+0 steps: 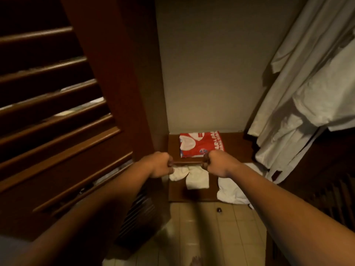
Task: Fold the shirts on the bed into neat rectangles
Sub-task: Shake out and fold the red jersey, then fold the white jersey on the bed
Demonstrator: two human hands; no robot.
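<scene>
- A folded red-and-white shirt (200, 144) lies flat on the wooden closet shelf (236, 148), near the back wall (201, 73); it is already a compact rectangle.
- A thin dark bar (185, 163), possibly a hanger rail, is gripped at both ends: the left hand (159, 166) and right hand (217, 164) are closed in fists round it, just in front of the shirt.
- The two-handed grip is judged to keep the bar level; its purpose cannot be told.
- White garments (196, 178) lie loose on the shelf under the hands; a crumpled white cloth (233, 191) lies at the shelf's front right edge.
- A louvred wooden door (57, 121) stands at the left; pale garments (307, 93) hang at the right.
- A tiled floor (211, 237) lies below. No bed is in view.
</scene>
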